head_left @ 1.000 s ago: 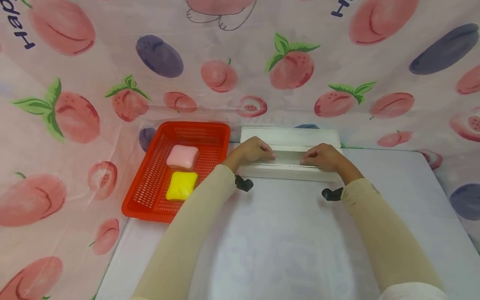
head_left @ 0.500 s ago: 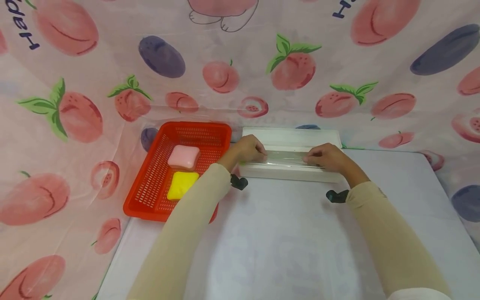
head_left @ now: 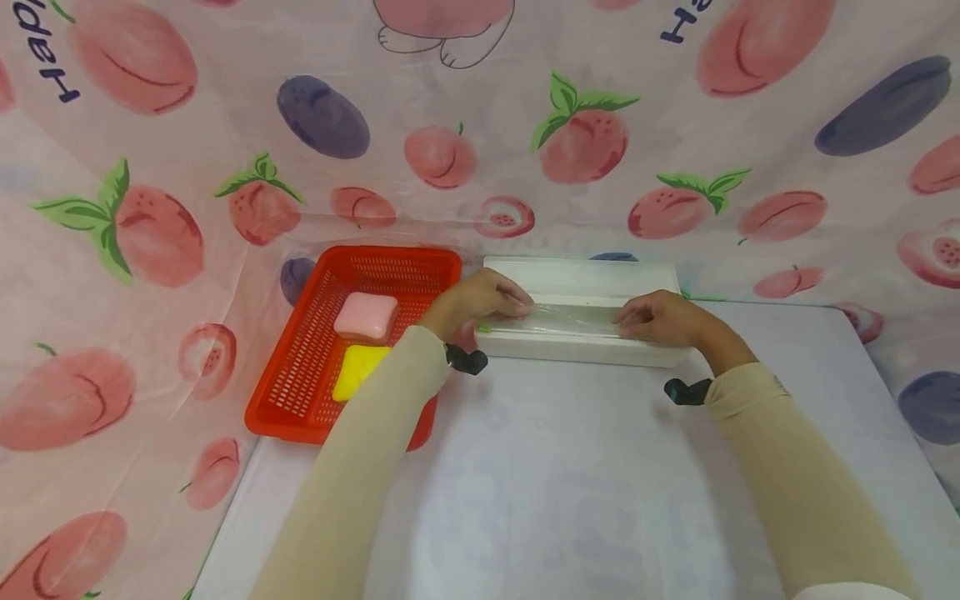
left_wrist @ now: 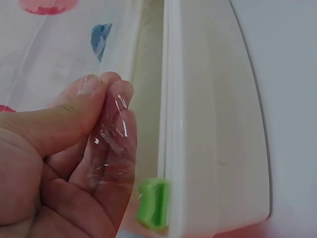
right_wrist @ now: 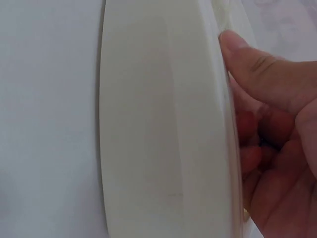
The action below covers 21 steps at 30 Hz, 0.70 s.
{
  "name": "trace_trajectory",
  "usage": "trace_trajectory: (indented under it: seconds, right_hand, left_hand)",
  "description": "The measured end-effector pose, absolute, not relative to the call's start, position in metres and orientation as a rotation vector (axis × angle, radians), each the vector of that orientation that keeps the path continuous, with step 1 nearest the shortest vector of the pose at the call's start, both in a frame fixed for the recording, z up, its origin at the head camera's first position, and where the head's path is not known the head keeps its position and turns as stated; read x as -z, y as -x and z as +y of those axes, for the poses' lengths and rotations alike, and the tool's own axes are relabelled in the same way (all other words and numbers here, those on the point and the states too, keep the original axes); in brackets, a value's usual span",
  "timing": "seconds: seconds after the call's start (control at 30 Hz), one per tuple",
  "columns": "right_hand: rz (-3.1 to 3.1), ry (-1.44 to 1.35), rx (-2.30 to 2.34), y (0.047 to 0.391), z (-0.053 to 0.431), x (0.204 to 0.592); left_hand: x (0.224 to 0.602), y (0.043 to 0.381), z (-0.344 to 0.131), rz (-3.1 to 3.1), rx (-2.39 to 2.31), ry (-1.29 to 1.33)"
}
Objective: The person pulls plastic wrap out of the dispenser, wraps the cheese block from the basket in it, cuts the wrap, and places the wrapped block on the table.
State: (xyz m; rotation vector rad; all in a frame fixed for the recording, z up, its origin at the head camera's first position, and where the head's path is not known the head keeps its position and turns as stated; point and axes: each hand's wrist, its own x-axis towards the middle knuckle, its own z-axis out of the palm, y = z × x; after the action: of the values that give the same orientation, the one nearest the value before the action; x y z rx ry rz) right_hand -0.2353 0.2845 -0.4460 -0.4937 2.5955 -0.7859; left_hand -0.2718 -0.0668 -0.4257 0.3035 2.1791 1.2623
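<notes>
A white cling film dispenser lies at the back of the table, its lid tilted back. Clear cling film stretches over the opening between the two hands. My left hand pinches the film's left end between thumb and fingers; in the left wrist view the crinkled film covers the fingers. Below them a green slide cutter sits at the end of the rail. At the right end my right hand pinches the film, thumb against the dispenser's edge; its fingertips are partly hidden.
An orange-red plastic basket stands left of the dispenser, close to my left forearm. Inside lie a pink block and a yellow one, partly covered by the sleeve. A fruit-print sheet hangs behind the white table.
The film has been lifted up from inside the dispenser and drawn out taut. My left hand has shifted left and my right hand slightly right, so they stand wider apart.
</notes>
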Motion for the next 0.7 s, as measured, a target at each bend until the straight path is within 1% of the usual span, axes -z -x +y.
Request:
trace_trajectory:
  seconds: [0.13, 0.33, 0.7]
  right_hand:
    - [2.624, 0.485, 0.721, 0.233, 0.287, 0.44]
    - [2.678, 0.486, 0.705, 0.23, 0.288, 0.441]
    - [2.727, 0.358, 0.847, 0.224, 0.295, 0.444]
  left_hand:
    - [0.424, 0.277, -0.074, 2.222, -1.141, -0.354]
    - [0.421, 0.277, -0.079, 2.309, -1.032, -0.36]
    - [0.417, 0.275, -0.077, 2.203, -1.217, -0.335]
